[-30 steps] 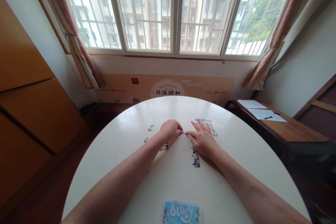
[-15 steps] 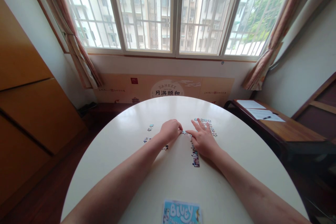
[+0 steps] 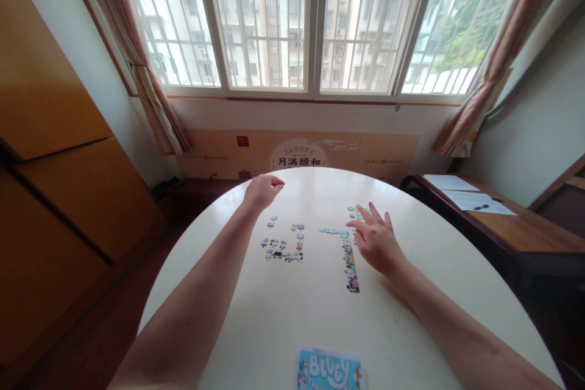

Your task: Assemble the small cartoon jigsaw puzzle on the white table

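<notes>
On the round white table (image 3: 411, 317) lies an L-shaped strip of joined puzzle pieces (image 3: 350, 262). My right hand (image 3: 377, 239) rests beside its upper end, open with fingers spread, touching the strip's corner. More joined pieces (image 3: 355, 212) lie just beyond its fingertips. My left hand (image 3: 262, 190) hovers above the table's far left part with fingers curled in; whether anything is inside them is hidden. Several loose puzzle pieces (image 3: 283, 245) are scattered below it, between my two arms.
A blue puzzle box lid marked "Bluey" (image 3: 329, 372) sits at the near table edge. A dark wooden side table (image 3: 512, 234) with papers (image 3: 475, 200) and a pen stands to the right. Wooden cabinets (image 3: 68, 195) stand left, and a window (image 3: 311, 24) lies ahead.
My left hand has lifted off the strip's end and moved up and left, uncovering the loose pieces. My right hand has slid slightly right. The camera has shifted a little.
</notes>
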Available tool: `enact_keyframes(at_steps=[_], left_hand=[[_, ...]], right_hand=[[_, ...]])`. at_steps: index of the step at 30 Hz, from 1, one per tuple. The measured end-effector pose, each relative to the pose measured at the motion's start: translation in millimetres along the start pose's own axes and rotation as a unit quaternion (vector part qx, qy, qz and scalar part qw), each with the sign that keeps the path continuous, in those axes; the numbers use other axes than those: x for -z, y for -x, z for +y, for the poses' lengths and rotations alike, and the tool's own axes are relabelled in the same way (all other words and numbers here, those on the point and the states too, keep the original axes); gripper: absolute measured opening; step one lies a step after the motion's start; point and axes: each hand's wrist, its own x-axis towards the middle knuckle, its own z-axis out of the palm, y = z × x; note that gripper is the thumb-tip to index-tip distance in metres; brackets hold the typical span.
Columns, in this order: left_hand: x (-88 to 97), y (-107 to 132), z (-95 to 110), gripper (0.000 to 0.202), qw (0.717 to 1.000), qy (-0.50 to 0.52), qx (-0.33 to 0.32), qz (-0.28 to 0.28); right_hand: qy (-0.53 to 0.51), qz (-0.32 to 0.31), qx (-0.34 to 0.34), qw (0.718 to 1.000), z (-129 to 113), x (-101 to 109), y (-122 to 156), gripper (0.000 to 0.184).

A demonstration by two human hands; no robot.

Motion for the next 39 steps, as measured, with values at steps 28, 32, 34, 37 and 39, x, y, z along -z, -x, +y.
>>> enact_keyframes(at_steps=[28,32,34,37,39], left_hand=[[-24.5,1.5,-39.0,0.025,0.960,-0.090,0.069,-0.254],[-26.0,1.0,-44.9,0.028,0.959,-0.055,0.093,-0.262],[-26.8,1.2,-49.2,0.028,0.960,-0.035,0.104,-0.259],[-28.0,1.9,-56.5,0.026,0.963,-0.005,0.119,-0.242],[-28.8,2.7,-61.1,0.025,0.965,0.015,0.127,-0.229]], right_hand=[[-0.024,0.063,0.030,0.997,-3.7,-7.1,3.1,0.033],[-0.030,0.072,0.031,0.996,-2.8,-8.1,3.0,0.034],[-0.033,0.077,0.031,0.996,-2.2,-8.8,2.8,0.034],[-0.040,0.083,0.030,0.995,-1.1,-10.4,2.5,0.035],[-0.048,0.088,0.032,0.994,-0.3,-11.9,2.1,0.035]])
